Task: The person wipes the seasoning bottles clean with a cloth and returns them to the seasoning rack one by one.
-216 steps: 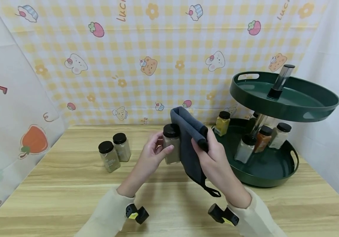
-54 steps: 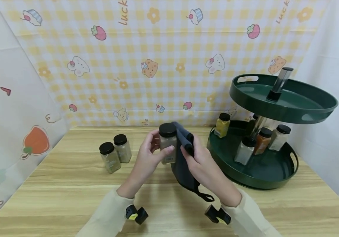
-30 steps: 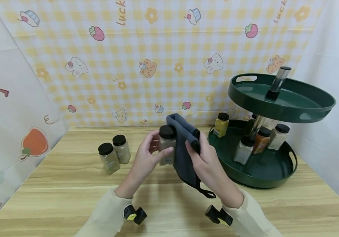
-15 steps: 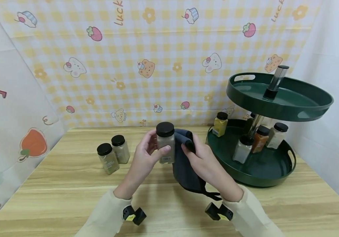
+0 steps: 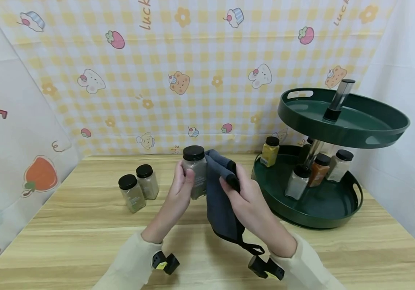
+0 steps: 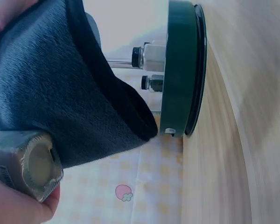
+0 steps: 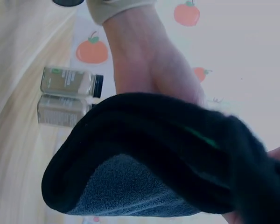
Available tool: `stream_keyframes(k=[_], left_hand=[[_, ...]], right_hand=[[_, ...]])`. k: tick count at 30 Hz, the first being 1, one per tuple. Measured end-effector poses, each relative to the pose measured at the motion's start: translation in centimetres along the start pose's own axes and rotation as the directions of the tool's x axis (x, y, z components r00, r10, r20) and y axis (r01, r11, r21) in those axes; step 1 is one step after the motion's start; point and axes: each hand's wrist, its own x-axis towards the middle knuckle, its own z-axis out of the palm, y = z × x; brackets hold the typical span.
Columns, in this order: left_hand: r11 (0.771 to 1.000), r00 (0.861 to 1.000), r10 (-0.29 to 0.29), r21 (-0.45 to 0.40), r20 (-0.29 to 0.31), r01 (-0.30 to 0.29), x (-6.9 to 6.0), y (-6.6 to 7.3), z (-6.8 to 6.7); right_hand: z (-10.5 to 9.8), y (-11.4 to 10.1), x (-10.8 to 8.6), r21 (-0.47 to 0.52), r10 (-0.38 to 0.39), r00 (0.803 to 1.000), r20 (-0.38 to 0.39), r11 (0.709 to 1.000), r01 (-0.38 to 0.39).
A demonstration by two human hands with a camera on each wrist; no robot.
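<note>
In the head view my left hand (image 5: 181, 189) grips a spice jar (image 5: 197, 177) with a black lid, upright above the table and turned so printed lettering faces me. The left wrist view shows the jar's base (image 6: 39, 165) and a barcode on its side. My right hand (image 5: 247, 197) pinches a folded dark grey cloth (image 5: 221, 201) with black edging and a hanging loop. The cloth lies against the jar's right side. In the right wrist view the cloth (image 7: 130, 186) hides the jar and most of the left fingers.
Two black-lidded spice jars (image 5: 132, 194) (image 5: 147, 182) stand on the wooden table (image 5: 84, 233) at the left. A two-tier green tray stand (image 5: 345, 131) is at the right, several spice jars on its lower tier, among them a yellow one (image 5: 269, 152) and an orange one (image 5: 319, 171).
The jar has shifted slightly left and been turned, from barcode side to lettered side. The left thumb has moved onto its left edge. The cloth has slid up and down beside it.
</note>
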Motion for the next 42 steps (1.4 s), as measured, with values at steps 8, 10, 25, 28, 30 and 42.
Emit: stream_keyframes(k=[8, 10, 25, 28, 30, 42], left_hand=[[0.993, 0.997, -0.041, 0.105, -0.066, 0.047, 0.1, 0.4, -0.8], [0.994, 0.996, -0.031, 0.104, -0.083, 0.039, 0.1, 0.7, -1.1], [0.995, 0.995, -0.046, 0.079, -0.092, 0.053, 0.4, 1.7, -1.6], [0.993, 0.993, -0.059, 0.092, -0.103, 0.068, 0.3, 1.9, -1.6], [0.993, 0.993, -0.056, 0.102, -0.107, 0.066, 0.2, 1.9, -1.6], [0.984, 0.996, -0.083, 0.155, -0.023, 0.086, 0.3, 1.7, -1.6]], right_hand=[[-0.2, -0.1, 0.0, 0.034, -0.043, 0.999, -0.026, 0.998, 0.044], [-0.2, -0.1, -0.1, 0.039, -0.077, 0.996, -0.05, 0.996, 0.079], [0.1, 1.5, 0.6, -0.143, -0.051, 0.997, 0.052, 0.988, 0.058], [0.4, 1.9, 1.2, -0.166, 0.066, 0.991, 0.115, 0.985, -0.046], [0.6, 2.0, 1.5, -0.179, 0.109, 0.986, 0.129, 0.98, -0.085], [-0.4, 0.6, 0.4, -0.037, -0.064, 0.995, -0.081, 0.997, 0.061]])
